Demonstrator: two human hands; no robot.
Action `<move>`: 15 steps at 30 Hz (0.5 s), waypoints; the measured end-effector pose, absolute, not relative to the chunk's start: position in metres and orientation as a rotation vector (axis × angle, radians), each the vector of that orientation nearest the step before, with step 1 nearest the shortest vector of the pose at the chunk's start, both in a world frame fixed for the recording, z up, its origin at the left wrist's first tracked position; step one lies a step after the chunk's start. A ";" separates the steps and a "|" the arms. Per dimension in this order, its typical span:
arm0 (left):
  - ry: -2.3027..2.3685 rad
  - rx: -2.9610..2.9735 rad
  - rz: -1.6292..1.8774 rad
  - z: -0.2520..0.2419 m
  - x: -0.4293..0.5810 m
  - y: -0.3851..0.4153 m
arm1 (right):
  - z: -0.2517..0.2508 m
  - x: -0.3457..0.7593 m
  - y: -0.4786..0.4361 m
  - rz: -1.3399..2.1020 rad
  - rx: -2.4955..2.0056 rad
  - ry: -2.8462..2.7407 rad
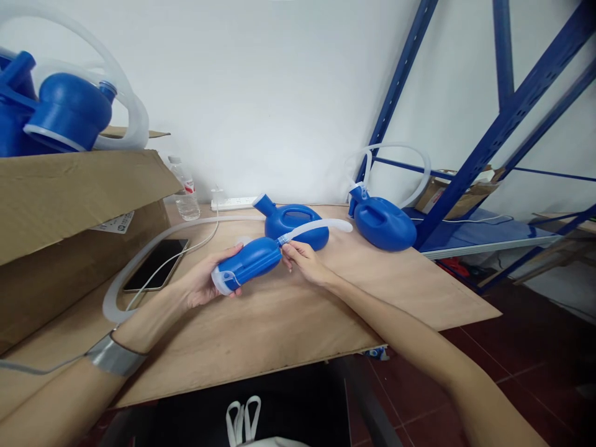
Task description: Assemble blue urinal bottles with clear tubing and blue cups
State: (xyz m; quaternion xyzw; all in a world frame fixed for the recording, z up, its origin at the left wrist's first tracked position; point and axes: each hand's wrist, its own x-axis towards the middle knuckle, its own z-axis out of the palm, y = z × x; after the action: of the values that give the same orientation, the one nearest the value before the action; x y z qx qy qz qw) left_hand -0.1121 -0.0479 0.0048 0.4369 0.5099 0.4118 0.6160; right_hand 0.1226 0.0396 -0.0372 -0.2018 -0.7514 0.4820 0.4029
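My left hand (207, 276) is wrapped round the lower end of a blue bottle (256, 259) that has a whitish cap (222, 279) at its left end. The fingers of my right hand (302, 257) pinch the bottle's narrow neck, where a translucent hose (321, 227) joins it. That hose reaches to the right. Just behind lies a blue handled jug (305, 239) on the wooden table (298, 323). A second blue jug (384, 223) with a curled clear tube (426, 171) rests at the back right.
At the left stands an open cardboard box (79, 192) with blue containers (74, 108) on top. A water bottle (187, 202), a power strip (235, 203), a phone (157, 266) and a long loop of tube (114, 292) are on the table. A blue metal shelf (484, 236) stands at the right.
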 end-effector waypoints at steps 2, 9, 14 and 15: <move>1.179 0.971 0.967 0.006 -0.111 -0.050 | -0.039 0.119 0.036 1.229 -0.534 -1.846; 1.578 1.671 1.248 -0.006 -0.105 -0.053 | -0.041 0.111 0.033 1.572 -0.647 -1.278; 1.696 1.769 1.228 -0.017 -0.106 -0.051 | -0.042 0.121 0.042 1.827 -0.730 -1.440; 1.701 1.764 1.231 -0.018 -0.107 -0.051 | -0.042 0.123 0.043 1.813 -0.799 -1.513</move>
State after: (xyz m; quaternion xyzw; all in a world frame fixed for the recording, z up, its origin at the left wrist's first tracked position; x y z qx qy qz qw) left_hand -0.1068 -0.0511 -0.0178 0.6305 0.6079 0.4400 0.1983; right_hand 0.1229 0.0432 -0.0418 -0.3038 -0.5754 0.6892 0.3188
